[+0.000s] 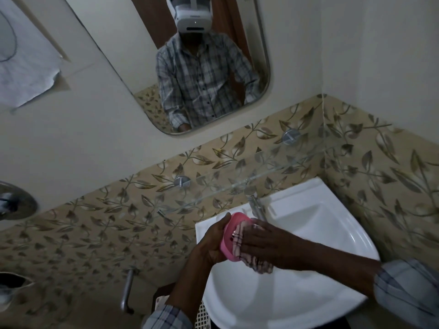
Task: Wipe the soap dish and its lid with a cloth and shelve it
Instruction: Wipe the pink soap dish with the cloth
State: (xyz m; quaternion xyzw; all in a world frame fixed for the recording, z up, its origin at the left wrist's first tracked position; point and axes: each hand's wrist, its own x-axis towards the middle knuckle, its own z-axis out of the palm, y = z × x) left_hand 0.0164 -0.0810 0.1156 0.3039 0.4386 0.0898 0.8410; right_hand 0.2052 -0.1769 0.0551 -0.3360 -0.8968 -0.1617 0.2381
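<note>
My left hand [213,241] grips a pink plastic soap dish part [231,230] on edge over the left rim of the white sink [308,233]. Whether this pink piece is the dish or its lid I cannot tell. My right hand [268,245] presses a checked cloth [240,236] flat against the pink piece's inner face. The cloth's loose end [261,265] hangs below my right palm. No second pink piece is in view.
A glass shelf [237,184] on two metal pegs [181,181] runs along the leaf-patterned tiles above the sink. The tap [257,207] stands just behind my hands. A mirror [190,67] hangs above. A metal handle [127,289] sits lower left.
</note>
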